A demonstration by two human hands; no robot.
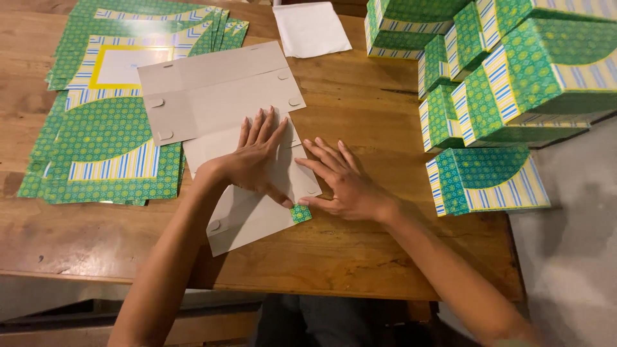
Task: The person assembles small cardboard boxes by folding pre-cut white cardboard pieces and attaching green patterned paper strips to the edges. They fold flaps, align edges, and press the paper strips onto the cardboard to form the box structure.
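Note:
A flat cardboard box blank (212,96) lies grey side up in the middle of the wooden table (360,257). My left hand (257,157) is spread flat on its folded middle panel, thumb near a small green patterned tab (300,213) at the blank's right edge. My right hand (344,183) lies flat just right of it, fingers spread, its thumb touching the same green tab. Neither hand grips anything.
A pile of flat green, yellow and blue patterned blanks (103,135) covers the table's left side. Several folded green patterned boxes (488,180) are stacked at the right, up to the table's edge. A white sheet (312,29) lies at the back.

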